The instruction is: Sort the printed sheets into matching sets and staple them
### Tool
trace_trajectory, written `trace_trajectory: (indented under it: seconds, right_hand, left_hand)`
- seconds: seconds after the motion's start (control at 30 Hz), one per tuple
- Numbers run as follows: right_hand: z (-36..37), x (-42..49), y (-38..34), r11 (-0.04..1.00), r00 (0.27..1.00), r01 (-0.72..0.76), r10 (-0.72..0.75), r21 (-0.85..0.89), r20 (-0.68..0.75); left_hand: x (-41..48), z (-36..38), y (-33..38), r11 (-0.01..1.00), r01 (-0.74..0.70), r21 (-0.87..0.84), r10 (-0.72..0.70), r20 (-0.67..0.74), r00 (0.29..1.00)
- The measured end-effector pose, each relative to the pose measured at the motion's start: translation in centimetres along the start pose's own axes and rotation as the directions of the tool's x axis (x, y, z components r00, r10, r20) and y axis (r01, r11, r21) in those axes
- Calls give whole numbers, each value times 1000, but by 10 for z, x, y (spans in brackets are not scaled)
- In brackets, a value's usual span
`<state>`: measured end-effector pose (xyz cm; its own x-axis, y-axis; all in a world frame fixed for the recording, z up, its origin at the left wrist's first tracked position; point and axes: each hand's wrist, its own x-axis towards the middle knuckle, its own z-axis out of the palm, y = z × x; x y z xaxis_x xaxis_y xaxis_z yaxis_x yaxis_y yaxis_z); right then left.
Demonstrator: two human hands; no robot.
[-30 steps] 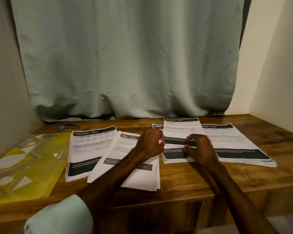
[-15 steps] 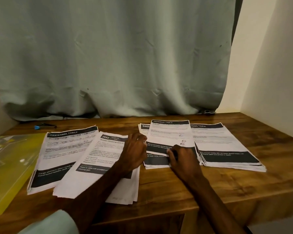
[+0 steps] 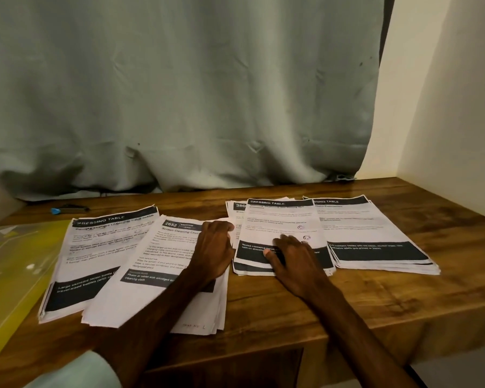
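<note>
Four piles of printed sheets lie on the wooden table [image 3: 375, 303]. A "Dressing Table" pile [image 3: 95, 256] is at the left and overlaps a "2652 Screen Cleaning" pile [image 3: 151, 275]. A middle pile [image 3: 280, 219] has a "Dressing Table" sheet on top, and another pile [image 3: 373, 233] lies at the right. My left hand [image 3: 213, 247] rests on the 2652 pile, its bent fingertips at the middle pile's left edge. My right hand [image 3: 291, 256] presses flat on the middle pile's top sheet near its dark bottom band. A blue and black stapler [image 3: 67, 210] lies at the back left.
A yellow translucent folder [image 3: 14, 275] covers the table's left end. A pale green curtain [image 3: 179, 93] hangs behind the table and a wall [image 3: 445, 93] closes the right side. The table's front edge runs just below the piles.
The view has shifted left and down. Both hands slid toward me along the middle pile; my right hand now lies lower on the top sheet, over its dark band.
</note>
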<state>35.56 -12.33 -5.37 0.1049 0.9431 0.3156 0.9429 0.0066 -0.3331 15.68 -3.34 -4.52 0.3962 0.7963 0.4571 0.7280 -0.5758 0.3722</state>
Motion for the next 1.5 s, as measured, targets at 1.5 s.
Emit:
trace_trajectory:
  seconds: [1.5]
  right_hand:
    - [-50,74,15,888,880,-451,459,-91,124]
  left_hand:
    - [2,21,-9,999,-8,41,10,-35,999]
